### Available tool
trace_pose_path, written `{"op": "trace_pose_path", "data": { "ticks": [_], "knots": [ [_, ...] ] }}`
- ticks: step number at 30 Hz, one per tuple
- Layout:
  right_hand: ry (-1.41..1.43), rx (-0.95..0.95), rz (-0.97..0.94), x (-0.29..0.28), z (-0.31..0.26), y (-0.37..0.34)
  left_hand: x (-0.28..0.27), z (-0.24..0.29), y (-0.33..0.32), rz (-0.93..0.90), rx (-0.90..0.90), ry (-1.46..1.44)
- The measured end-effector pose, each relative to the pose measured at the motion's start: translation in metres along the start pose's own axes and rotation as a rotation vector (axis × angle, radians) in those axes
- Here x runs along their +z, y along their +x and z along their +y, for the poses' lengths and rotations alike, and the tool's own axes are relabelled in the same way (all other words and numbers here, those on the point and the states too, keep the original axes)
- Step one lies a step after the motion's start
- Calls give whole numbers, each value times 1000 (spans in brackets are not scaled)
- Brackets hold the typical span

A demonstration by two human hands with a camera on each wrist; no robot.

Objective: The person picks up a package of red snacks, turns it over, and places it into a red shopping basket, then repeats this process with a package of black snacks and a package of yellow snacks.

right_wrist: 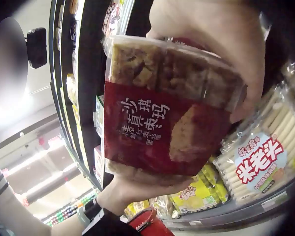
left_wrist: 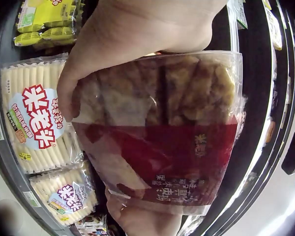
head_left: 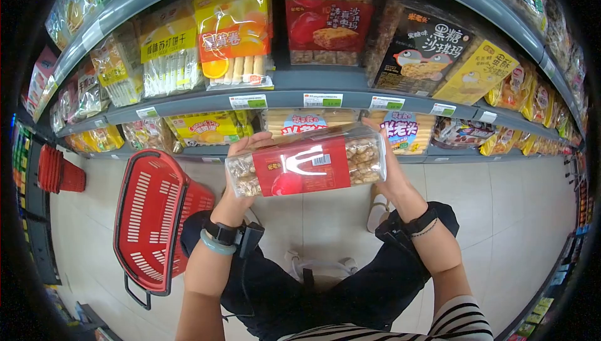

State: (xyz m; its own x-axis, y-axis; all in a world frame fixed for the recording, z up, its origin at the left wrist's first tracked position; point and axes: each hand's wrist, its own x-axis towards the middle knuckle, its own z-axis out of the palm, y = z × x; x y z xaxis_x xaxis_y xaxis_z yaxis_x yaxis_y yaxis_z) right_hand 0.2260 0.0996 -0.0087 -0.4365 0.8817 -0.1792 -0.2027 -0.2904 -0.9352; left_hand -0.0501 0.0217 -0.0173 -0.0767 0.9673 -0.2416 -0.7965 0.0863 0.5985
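Observation:
A clear pack of nutty snack blocks with a red label [head_left: 305, 167] is held up level between both hands in the head view. The left hand [head_left: 241, 172] grips its left end, and the right hand [head_left: 393, 175] grips its right end. In the left wrist view the left hand [left_wrist: 137, 29] curls over one end of the pack [left_wrist: 157, 147], with the other hand [left_wrist: 145, 219] at the opposite end. The right wrist view shows the right hand [right_wrist: 216, 39] round the pack's [right_wrist: 152, 118] near end, its label side facing the camera.
A red basket [head_left: 150, 216] with a black handle stands on the floor at left, and stacked red baskets [head_left: 61, 170] are farther left. Ahead, a grey shelf [head_left: 300, 80] carries bagged snacks, including a black pack [head_left: 416, 53] and a yellow-orange pack [head_left: 233, 28]. The person's legs are below.

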Motion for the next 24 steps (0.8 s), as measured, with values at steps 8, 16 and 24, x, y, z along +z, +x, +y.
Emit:
{"op": "trace_pose_path", "data": {
  "ticks": [8, 16, 24],
  "knots": [
    [33, 30, -70, 6, -8, -5, 2, 7, -7, -1, 19, 58],
    [-10, -13, 22, 4, -1, 2, -1, 4, -4, -5, 31, 63],
    [17, 15, 33, 2, -2, 1, 0, 3, -5, 9, 22, 90]
  ]
}}
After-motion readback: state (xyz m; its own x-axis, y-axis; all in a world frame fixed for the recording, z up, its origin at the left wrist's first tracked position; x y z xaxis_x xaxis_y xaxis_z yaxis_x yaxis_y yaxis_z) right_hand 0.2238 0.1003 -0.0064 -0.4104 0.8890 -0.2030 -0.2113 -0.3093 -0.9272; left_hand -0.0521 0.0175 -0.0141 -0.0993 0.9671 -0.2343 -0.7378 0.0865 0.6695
